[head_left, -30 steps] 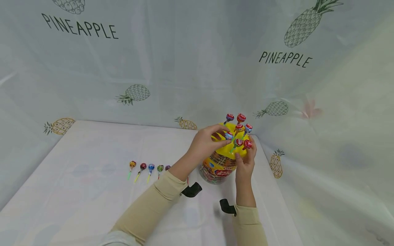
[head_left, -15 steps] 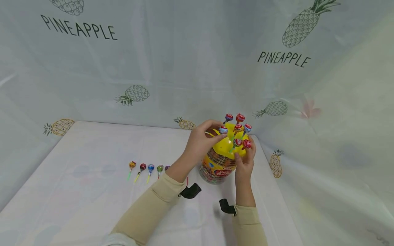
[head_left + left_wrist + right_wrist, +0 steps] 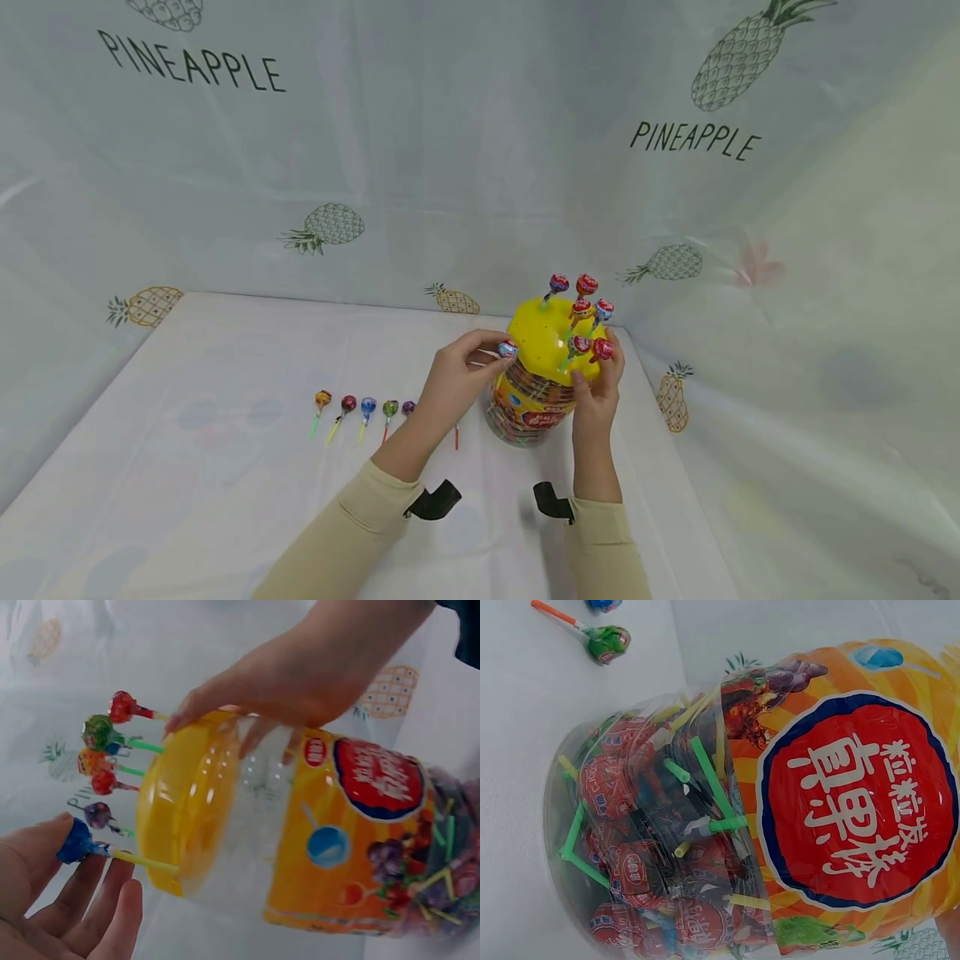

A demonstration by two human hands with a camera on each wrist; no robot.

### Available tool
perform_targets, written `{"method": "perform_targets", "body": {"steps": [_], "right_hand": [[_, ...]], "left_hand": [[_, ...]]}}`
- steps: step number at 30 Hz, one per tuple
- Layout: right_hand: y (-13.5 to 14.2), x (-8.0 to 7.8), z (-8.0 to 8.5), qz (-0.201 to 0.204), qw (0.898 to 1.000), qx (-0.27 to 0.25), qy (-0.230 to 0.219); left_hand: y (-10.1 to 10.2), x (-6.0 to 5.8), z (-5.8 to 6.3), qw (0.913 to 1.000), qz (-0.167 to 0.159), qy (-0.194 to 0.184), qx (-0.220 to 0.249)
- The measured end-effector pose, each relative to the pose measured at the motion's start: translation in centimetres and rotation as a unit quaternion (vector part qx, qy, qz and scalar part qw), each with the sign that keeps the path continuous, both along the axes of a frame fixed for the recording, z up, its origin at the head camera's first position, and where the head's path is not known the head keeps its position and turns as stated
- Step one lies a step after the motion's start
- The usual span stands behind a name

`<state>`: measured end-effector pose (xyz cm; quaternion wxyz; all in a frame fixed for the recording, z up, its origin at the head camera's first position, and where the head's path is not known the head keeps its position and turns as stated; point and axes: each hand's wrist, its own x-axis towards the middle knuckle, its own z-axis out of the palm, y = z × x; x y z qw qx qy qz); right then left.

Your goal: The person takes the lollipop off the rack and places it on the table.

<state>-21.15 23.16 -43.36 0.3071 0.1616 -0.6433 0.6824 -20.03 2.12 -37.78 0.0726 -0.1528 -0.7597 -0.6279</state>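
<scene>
My left hand [image 3: 456, 375] pinches a blue-wrapped lollipop [image 3: 507, 349] by its head, beside the left edge of the jar's yellow lid [image 3: 534, 333]. In the left wrist view the lollipop [image 3: 73, 841] has a yellow stick whose tip overlaps the lid; whether it touches is unclear. My right hand [image 3: 598, 404] grips the lid's right side, thumb in front. Below the lid stands the clear plastic lollipop jar [image 3: 525, 408], with an orange label [image 3: 855, 802] and several wrapped lollipops [image 3: 634, 870] inside. Several other lollipops [image 3: 581, 310] stand upright in the lid's right and back parts.
Left of the jar, several lollipops [image 3: 348, 404] lie in a row on the white tablecloth [image 3: 225, 483]. A red stick [image 3: 457, 437] shows just right of my left forearm. Behind rises a pineapple-print curtain [image 3: 450, 167].
My left hand has moved left and toward me with the blue lollipop, from over the lid to its left edge. My right hand and the jar have stayed in place.
</scene>
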Motion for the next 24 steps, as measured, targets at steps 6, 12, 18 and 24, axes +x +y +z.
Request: {"method": "perform_targets", "body": {"steps": [6, 12, 18, 24], "right_hand": [[-0.3, 0.3, 0.5, 0.005, 1.0, -0.004, 0.0], [-0.1, 0.2, 0.3, 0.004, 1.0, -0.007, 0.0], [0.4, -0.6, -0.8, 0.005, 1.0, -0.005, -0.003], [0.9, -1.2, -1.7, 0.003, 1.0, -0.008, -0.007]], "left_hand": [[-1.0, 0.9, -2.0, 0.9989, 0.001, -0.047, 0.005], [-1.5, 1.6, -4.6, 0.9968, -0.003, -0.077, 0.019], [-2.0, 2.2, -6.8, 0.9955, 0.018, -0.094, -0.003], [-2.2, 2.6, -9.0, 0.9914, 0.028, -0.126, -0.018]]}}
